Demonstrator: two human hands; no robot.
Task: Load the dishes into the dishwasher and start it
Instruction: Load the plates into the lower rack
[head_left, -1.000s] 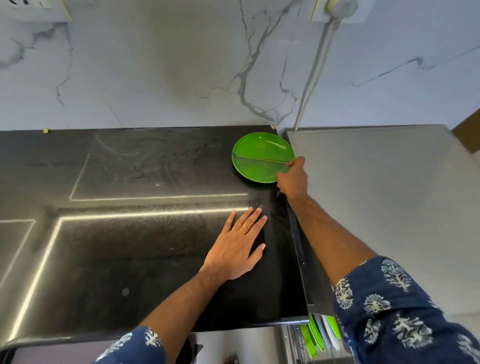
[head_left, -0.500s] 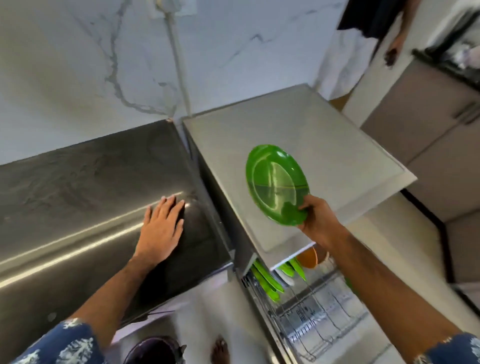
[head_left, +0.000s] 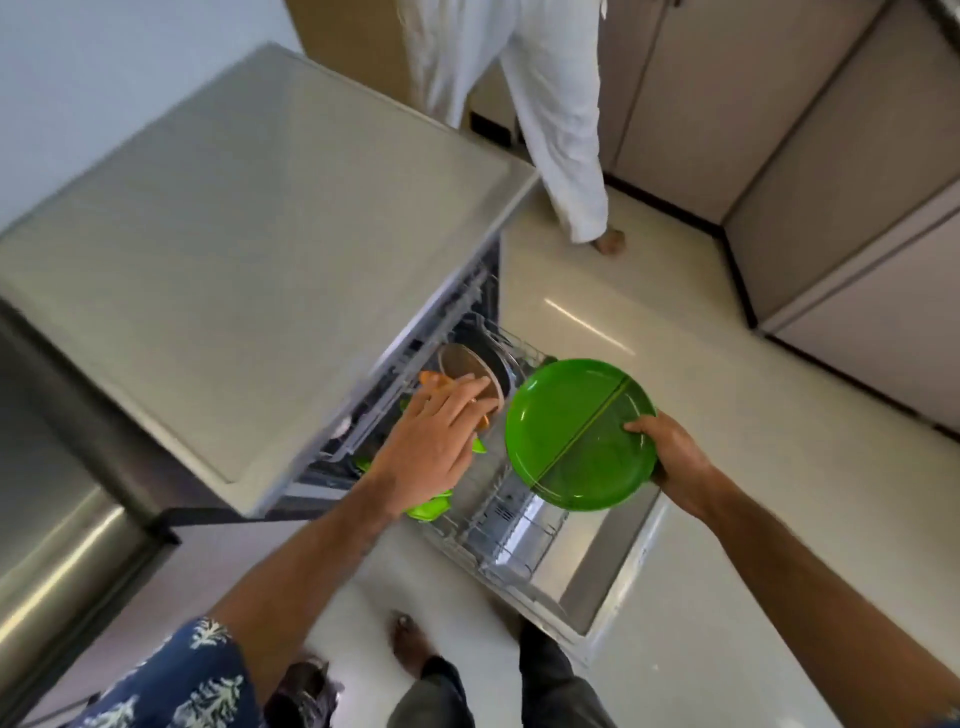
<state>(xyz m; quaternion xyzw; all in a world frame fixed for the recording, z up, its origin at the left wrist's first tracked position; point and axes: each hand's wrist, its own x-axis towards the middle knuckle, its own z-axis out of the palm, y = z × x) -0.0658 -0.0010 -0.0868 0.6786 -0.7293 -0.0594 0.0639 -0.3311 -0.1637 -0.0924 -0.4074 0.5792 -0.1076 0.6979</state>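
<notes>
My right hand (head_left: 670, 453) grips the rim of a round green divided plate (head_left: 576, 431), held tilted above the pulled-out lower rack (head_left: 498, 525) of the open dishwasher (head_left: 249, 260). My left hand (head_left: 434, 441) reaches with straight fingers over the rack, its fingertips at an orange dish (head_left: 434, 382) and a brown-rimmed plate (head_left: 470, 366) standing there. Green plates (head_left: 428, 506) show in the rack under my left wrist. A dark pan (head_left: 493, 345) sits at the rack's far end.
The dishwasher door (head_left: 597, 571) lies open across the floor in front of my feet (head_left: 410, 642). Another person in white clothes (head_left: 550, 104) stands beyond the dishwasher. Beige cabinets (head_left: 831, 156) line the right side. The dark counter (head_left: 57, 519) is at the left.
My right hand has carried the green plate from above the dishwasher's top down over the rack. My left hand left the counter and reached to the dishes in the rack.
</notes>
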